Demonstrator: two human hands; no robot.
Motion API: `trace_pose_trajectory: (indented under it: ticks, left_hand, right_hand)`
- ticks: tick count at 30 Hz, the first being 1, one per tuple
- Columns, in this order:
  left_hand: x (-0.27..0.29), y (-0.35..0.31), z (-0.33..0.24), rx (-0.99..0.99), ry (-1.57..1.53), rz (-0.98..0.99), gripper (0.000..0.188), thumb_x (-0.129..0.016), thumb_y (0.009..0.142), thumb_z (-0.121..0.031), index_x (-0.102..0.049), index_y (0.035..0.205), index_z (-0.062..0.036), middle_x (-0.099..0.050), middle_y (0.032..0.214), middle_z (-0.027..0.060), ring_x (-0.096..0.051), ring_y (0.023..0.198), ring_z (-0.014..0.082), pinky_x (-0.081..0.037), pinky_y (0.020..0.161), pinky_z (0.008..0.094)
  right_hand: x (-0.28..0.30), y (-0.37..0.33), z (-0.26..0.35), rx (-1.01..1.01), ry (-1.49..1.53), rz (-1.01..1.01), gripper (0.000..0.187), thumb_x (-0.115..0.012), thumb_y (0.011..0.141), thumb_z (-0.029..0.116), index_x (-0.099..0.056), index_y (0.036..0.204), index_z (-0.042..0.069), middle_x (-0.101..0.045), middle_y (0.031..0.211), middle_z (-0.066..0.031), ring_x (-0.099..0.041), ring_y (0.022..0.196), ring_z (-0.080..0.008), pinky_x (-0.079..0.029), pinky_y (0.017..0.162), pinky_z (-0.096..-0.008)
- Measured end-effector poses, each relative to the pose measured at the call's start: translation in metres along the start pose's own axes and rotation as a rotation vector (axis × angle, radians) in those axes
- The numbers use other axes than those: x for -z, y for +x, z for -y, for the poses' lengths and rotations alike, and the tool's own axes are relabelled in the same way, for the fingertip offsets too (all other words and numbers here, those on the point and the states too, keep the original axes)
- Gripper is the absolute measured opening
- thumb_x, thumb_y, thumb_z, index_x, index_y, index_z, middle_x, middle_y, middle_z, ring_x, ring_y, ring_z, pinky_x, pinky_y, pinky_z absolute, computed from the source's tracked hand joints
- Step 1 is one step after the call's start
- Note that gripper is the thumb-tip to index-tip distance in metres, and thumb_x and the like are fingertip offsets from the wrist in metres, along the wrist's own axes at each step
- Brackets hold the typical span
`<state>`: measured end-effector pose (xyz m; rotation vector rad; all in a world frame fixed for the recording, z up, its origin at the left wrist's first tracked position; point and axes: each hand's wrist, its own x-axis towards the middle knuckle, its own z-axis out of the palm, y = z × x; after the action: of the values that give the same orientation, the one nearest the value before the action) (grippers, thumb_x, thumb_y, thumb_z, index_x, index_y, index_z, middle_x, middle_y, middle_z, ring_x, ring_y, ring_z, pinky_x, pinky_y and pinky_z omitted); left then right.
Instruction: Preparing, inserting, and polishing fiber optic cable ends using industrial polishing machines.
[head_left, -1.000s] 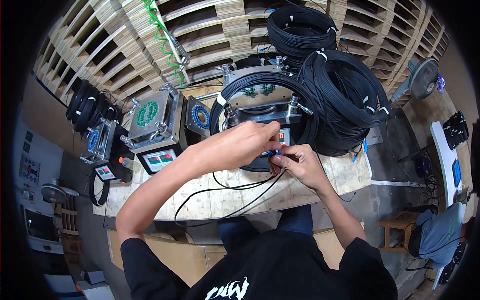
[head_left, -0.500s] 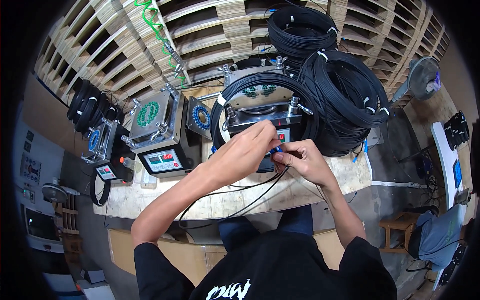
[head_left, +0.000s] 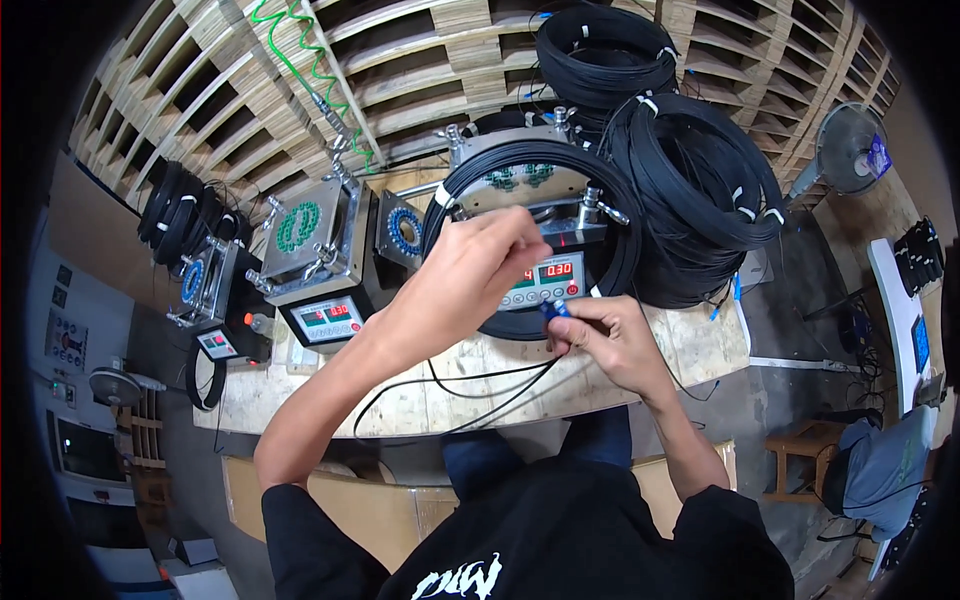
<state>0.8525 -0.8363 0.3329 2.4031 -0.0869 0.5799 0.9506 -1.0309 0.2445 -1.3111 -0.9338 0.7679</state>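
My right hand (head_left: pixel 606 336) pinches a small blue connector (head_left: pixel 556 309) on the end of a thin black cable (head_left: pixel 470 378), just in front of a metal machine (head_left: pixel 530 190) with a red digit display. My left hand (head_left: pixel 462 272) hovers above the machine's front panel, fingers curled together, and seems to hold nothing. A coil of black cable (head_left: pixel 600 235) lies around that machine. The thin cable loops down over the wooden bench (head_left: pixel 300 385) toward me.
Two more metal machines (head_left: pixel 315 250) with displays stand to the left. Large black cable coils (head_left: pixel 700 190) are stacked at the right and back. Wooden slat racks rise behind the bench. A green coiled hose (head_left: pixel 310 60) hangs at the upper left. A fan (head_left: pixel 850 150) and a stool (head_left: pixel 800 455) stand to the right.
My left hand has lifted off the connector and risen above the machine's front. My right hand still holds the blue connector in nearly the same place.
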Motion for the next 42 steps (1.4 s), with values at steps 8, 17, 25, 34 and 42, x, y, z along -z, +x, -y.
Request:
trace_pose_trajectory:
  ticks: [8, 17, 25, 34, 42]
  left_hand:
    - [-0.003, -0.015, 0.004, 0.296, -0.453, 0.216, 0.013, -0.072, 0.095, -0.009, -0.071, 0.097, 0.0042, -0.073, 0.077, 0.0089, -0.069, 0.07, 0.0093, -0.056, 0.065, 0.0246]
    - [-0.014, -0.02, 0.006, 0.081, -0.213, 0.141, 0.009, -0.072, 0.094, -0.004, -0.069, 0.097, 0.0041, -0.072, 0.085, 0.0098, -0.07, 0.073, 0.014, -0.057, 0.067, 0.0259]
    - [-0.008, -0.014, 0.007, 0.018, -0.161, 0.353, 0.009, -0.071, 0.092, -0.001, -0.062, 0.095, 0.0023, -0.065, 0.088, 0.0104, -0.066, 0.079, 0.0235, -0.052, 0.07, 0.0366]
    - [-0.013, -0.013, 0.009, 0.007, -0.119, 0.313, 0.012, -0.064, 0.094, 0.004, -0.052, 0.097, 0.0015, -0.058, 0.092, 0.0145, -0.061, 0.083, 0.0324, -0.049, 0.074, 0.0393]
    - [0.012, -0.017, -0.022, -0.123, -0.158, 0.078, 0.012, -0.076, 0.084, 0.007, -0.067, 0.091, 0.0027, -0.07, 0.094, 0.0137, -0.07, 0.084, 0.0226, -0.055, 0.072, 0.0308]
  right_hand:
    - [0.003, -0.001, -0.011, 0.004, 0.159, 0.04, 0.023, -0.064, 0.101, 0.014, -0.073, 0.098, -0.007, -0.07, 0.079, -0.0056, -0.066, 0.077, -0.0105, -0.055, 0.072, -0.0253]
    - [0.006, 0.0, -0.009, -0.005, 0.146, 0.049, 0.026, -0.065, 0.102, 0.017, -0.072, 0.088, -0.005, -0.069, 0.076, -0.0035, -0.064, 0.074, -0.0087, -0.053, 0.069, -0.0246]
    - [0.011, 0.001, -0.008, -0.011, 0.096, 0.088, 0.027, -0.066, 0.1, 0.017, -0.07, 0.083, -0.004, -0.068, 0.074, -0.003, -0.063, 0.072, -0.0081, -0.051, 0.069, -0.0249]
    - [0.008, -0.003, -0.005, 0.041, -0.078, 0.0, 0.022, -0.067, 0.097, 0.011, -0.072, 0.085, -0.007, -0.069, 0.073, -0.0063, -0.065, 0.07, -0.0109, -0.051, 0.068, -0.0254]
    - [0.009, -0.001, -0.011, 0.027, 0.017, -0.015, 0.018, -0.063, 0.098, 0.007, -0.072, 0.095, -0.008, -0.072, 0.08, -0.0094, -0.068, 0.076, -0.0136, -0.054, 0.072, -0.0266]
